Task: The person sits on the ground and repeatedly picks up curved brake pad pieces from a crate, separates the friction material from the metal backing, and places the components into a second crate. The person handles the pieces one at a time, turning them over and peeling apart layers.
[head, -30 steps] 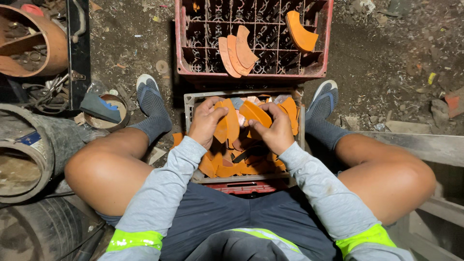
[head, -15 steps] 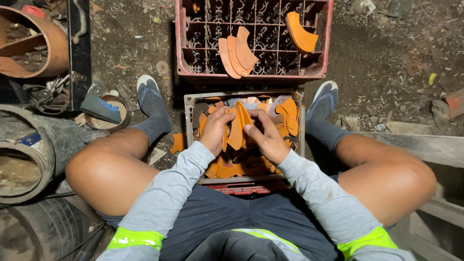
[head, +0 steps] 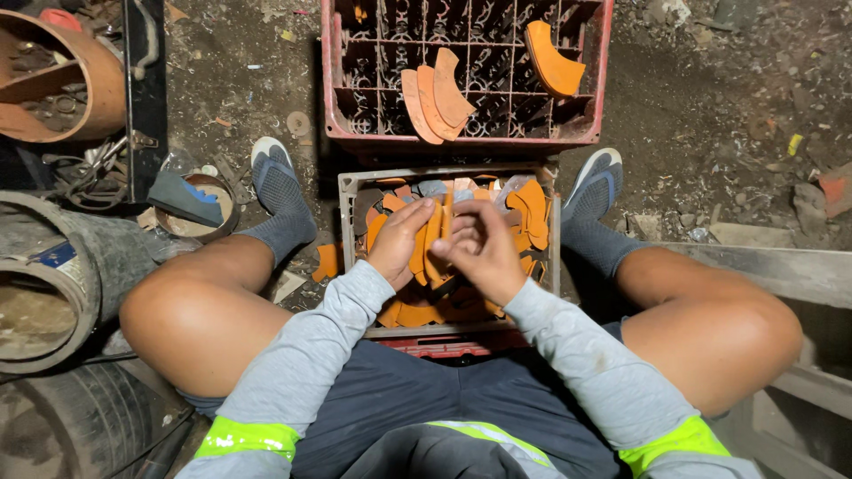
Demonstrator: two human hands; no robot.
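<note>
I sit with a grey crate (head: 350,232) between my legs, filled with several curved orange pieces (head: 529,213). My left hand (head: 398,241) and my right hand (head: 484,250) meet over it and together hold a small upright stack of orange pieces (head: 432,241). Left fingers wrap the stack's left side. Right fingers close on its right edge. Beyond the grey crate stands a red crate (head: 596,80) with a divider grid, holding three curved pieces (head: 433,96) leaning together and one more orange piece (head: 550,58) at its right.
Dirt floor with debris lies all around. At left are a rusty round drum (head: 84,80), a grey pipe (head: 62,275), a small bowl with a blue-grey block (head: 188,202) and a tyre (head: 80,426). A concrete ledge (head: 781,270) runs at right.
My hands have drawn closer together over the grey crate. The separate orange pieces held apart a second ago are now gathered into one upright stack between both hands.
</note>
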